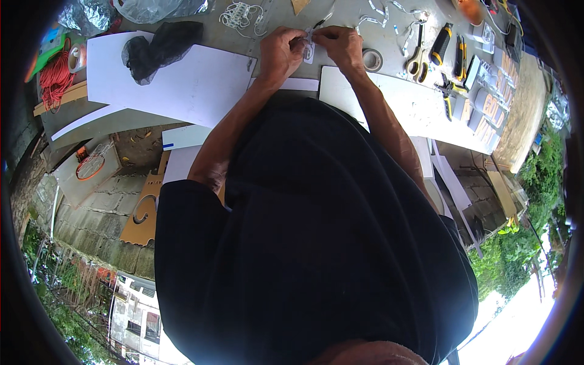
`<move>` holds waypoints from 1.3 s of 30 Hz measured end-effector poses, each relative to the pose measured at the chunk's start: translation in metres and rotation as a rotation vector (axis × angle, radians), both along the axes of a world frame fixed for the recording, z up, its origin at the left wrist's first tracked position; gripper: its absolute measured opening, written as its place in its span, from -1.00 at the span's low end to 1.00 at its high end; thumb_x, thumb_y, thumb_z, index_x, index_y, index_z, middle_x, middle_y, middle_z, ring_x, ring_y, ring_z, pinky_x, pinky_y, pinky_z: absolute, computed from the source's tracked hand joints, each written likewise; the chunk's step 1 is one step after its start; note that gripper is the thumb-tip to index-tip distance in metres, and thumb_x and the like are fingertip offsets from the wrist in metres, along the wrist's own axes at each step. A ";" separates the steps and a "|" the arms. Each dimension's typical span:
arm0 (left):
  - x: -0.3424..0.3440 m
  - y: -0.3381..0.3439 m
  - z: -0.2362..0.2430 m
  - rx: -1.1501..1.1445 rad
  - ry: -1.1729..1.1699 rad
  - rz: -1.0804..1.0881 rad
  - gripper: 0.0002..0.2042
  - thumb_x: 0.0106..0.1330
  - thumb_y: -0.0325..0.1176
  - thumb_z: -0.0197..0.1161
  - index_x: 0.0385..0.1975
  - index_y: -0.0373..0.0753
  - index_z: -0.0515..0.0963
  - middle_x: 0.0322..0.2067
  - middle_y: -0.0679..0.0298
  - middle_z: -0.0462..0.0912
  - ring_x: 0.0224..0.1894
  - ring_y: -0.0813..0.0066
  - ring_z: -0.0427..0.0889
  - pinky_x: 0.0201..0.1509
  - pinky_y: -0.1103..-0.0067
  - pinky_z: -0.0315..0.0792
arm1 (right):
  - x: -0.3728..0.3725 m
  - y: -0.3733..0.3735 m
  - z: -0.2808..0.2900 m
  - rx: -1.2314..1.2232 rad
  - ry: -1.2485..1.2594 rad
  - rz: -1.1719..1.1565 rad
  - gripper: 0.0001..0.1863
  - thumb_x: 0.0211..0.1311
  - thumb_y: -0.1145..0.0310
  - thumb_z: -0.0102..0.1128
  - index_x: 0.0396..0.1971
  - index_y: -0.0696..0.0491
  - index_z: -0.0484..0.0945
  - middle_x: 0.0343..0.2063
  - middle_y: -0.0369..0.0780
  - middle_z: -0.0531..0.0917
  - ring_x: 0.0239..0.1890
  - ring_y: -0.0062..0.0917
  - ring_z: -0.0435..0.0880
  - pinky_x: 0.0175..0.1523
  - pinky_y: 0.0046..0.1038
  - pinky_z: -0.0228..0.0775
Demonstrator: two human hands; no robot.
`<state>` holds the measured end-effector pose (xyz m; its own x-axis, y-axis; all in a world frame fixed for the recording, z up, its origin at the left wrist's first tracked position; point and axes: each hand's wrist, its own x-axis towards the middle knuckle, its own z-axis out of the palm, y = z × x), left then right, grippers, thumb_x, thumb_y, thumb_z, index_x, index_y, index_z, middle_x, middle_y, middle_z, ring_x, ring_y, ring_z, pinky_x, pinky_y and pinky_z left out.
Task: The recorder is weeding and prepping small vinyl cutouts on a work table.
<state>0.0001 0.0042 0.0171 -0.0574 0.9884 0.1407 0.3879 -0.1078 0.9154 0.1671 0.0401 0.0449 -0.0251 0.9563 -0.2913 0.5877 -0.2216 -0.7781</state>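
My left hand (pixel 282 56) and my right hand (pixel 342 47) work close together over the grey table (pixel 225 45). Fingertips of both are pinched around a small whitish, partly see-through piece (pixel 309 55). Its kind is too small to make out. A thin dark wire with a pale end (pixel 323 19) rises beside the fingers of my right hand. Just right of that hand lies a roll of grey tape (pixel 372 59). White zigzag strips, like LED strip, lie on the table: a bundle (pixel 239 15) beyond my left hand and a longer length (pixel 378 16) beyond my right.
To the right are scissors (pixel 418 59), yellow-black cutters (pixel 441 44) and pliers (pixel 449 94). White sheets (pixel 176 85) lie left, with black mesh cloth (pixel 161 52) on top; another white board (pixel 389 94) lies right. Red cord (pixel 56 79) sits far left.
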 end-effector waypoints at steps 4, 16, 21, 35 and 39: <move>0.000 -0.004 0.005 0.005 -0.053 0.017 -0.79 0.12 -0.56 0.48 -0.24 -0.27 0.70 -0.33 0.23 0.71 -0.37 0.50 0.72 -0.27 0.60 0.57 | 0.003 -0.001 -0.005 0.003 0.004 -0.009 -0.78 0.02 0.23 0.46 -0.32 -0.04 0.82 -0.42 -0.23 0.81 -0.41 -0.52 0.77 -0.15 -0.47 0.60; 0.000 -0.002 -0.001 0.026 0.033 0.002 -0.83 0.10 -0.55 0.50 -0.31 -0.24 0.72 -0.32 0.27 0.71 -0.35 0.46 0.72 -0.24 0.58 0.58 | 0.001 0.001 -0.004 -0.029 -0.039 0.001 -0.77 -0.01 0.18 0.46 -0.33 -0.10 0.83 -0.42 -0.26 0.81 -0.38 -0.49 0.78 -0.11 -0.44 0.60; 0.000 -0.002 0.001 0.000 0.063 0.005 -0.84 0.08 -0.51 0.52 -0.34 -0.24 0.73 -0.33 0.27 0.71 -0.35 0.45 0.72 -0.24 0.57 0.57 | 0.001 0.000 -0.005 -0.023 -0.028 0.000 -0.78 0.00 0.18 0.45 -0.32 -0.12 0.83 -0.39 -0.29 0.81 -0.34 -0.48 0.79 -0.07 -0.45 0.60; 0.002 0.006 0.006 -0.096 0.072 0.033 -0.85 0.06 -0.46 0.56 -0.40 -0.29 0.73 -0.42 0.22 0.73 -0.41 0.46 0.73 -0.28 0.58 0.57 | -0.004 0.001 0.006 -0.026 -0.088 0.028 -0.80 0.11 0.32 0.43 -0.26 0.02 0.82 -0.35 -0.24 0.82 -0.32 -0.61 0.76 -0.08 -0.53 0.58; 0.004 0.008 0.008 -0.159 0.074 0.031 -0.85 0.06 -0.47 0.55 -0.38 -0.30 0.74 -0.40 0.20 0.74 -0.40 0.46 0.74 -0.26 0.58 0.58 | -0.001 0.002 -0.002 0.003 -0.059 0.011 -0.80 0.00 0.18 0.43 -0.35 -0.11 0.84 -0.43 -0.28 0.81 -0.37 -0.48 0.78 -0.09 -0.42 0.61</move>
